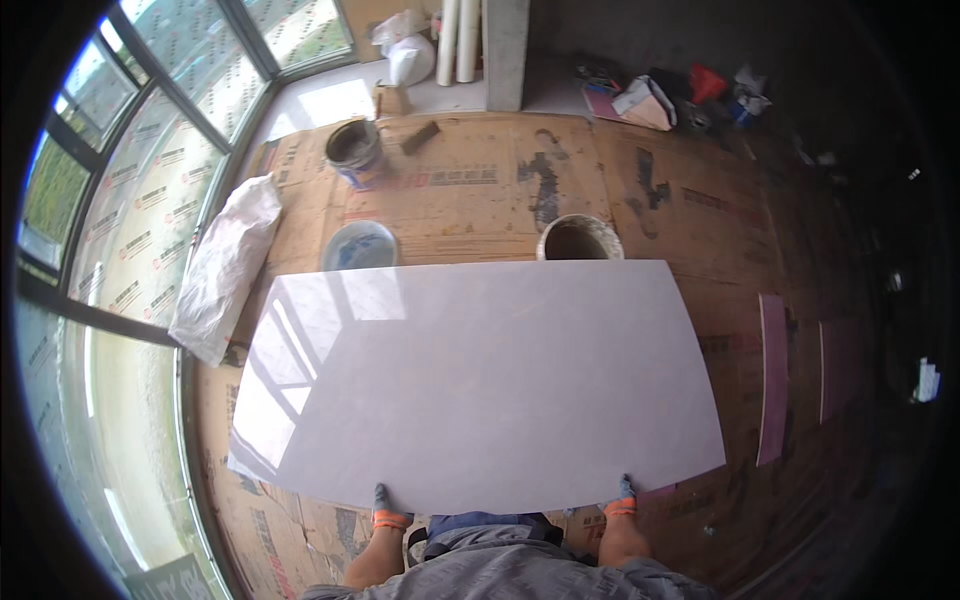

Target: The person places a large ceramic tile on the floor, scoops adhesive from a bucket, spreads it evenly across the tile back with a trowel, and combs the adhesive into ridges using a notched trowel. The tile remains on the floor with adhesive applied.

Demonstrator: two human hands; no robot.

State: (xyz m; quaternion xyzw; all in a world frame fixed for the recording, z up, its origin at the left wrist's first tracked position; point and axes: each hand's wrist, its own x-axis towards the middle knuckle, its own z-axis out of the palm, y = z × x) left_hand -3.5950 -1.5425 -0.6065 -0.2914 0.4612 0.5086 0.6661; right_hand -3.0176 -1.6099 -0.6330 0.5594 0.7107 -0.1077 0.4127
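A large, glossy, pale tile (510, 380) spans the middle of the head view, with window light reflected on its left part. My left hand (391, 512), in a grey glove with an orange cuff, grips its near edge left of my body. Farther right along that edge, my gloved right hand (621, 498) is closed on it too. Each thumb lies on the top face, while the other fingers are hidden under the tile. Just beyond the far edge are a pale blue bucket (362, 243) and a bucket with a crusted rim (580, 222), both partly covered by the tile.
Printed cardboard (460, 215) covers the floor. A dark bucket (355, 155) stands farther back, beside a small dark block (420, 137). A white sack (232, 265) lies by the windows at left. Two narrow pinkish strips (772, 380) lie at right. A pillar (503, 55) rises at the back.
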